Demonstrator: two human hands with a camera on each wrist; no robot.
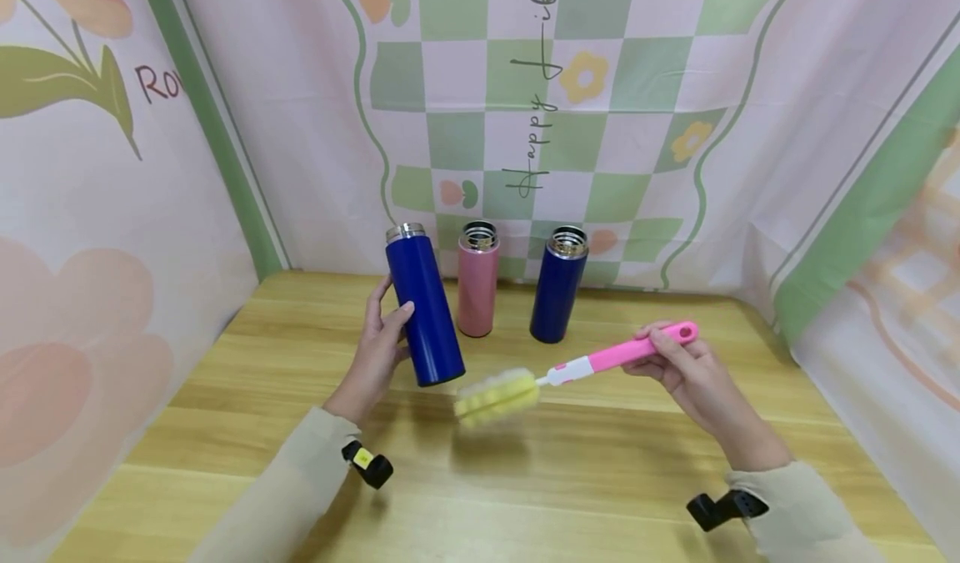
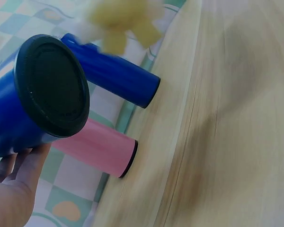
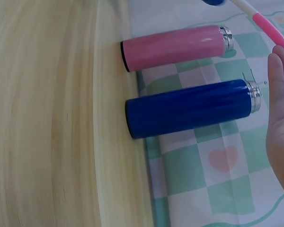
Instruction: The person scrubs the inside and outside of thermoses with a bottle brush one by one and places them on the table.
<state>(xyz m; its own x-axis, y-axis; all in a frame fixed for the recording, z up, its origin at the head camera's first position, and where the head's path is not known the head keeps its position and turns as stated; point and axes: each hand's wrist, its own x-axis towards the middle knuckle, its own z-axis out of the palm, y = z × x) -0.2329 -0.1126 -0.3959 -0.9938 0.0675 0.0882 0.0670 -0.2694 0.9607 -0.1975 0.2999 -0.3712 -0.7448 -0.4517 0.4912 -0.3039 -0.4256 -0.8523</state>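
In the head view my left hand (image 1: 381,338) grips a blue thermos bottle (image 1: 426,313), lidless and tilted, lifted over the table. Its black base (image 2: 52,85) faces the left wrist camera. My right hand (image 1: 686,371) holds a bottle brush by its pink handle (image 1: 637,352). The brush's yellow sponge head (image 1: 497,398) is blurred and lies just right of the held bottle's base, over the table. In the right wrist view, part of the right hand (image 3: 281,127) shows beside the pink handle (image 3: 272,33).
A pink bottle (image 1: 477,284) and a second blue bottle (image 1: 558,292) stand upright and uncapped at the back of the wooden table (image 1: 600,480). Behind them hangs a checkered curtain (image 1: 517,71). Black wrist cameras sit on both sleeves.
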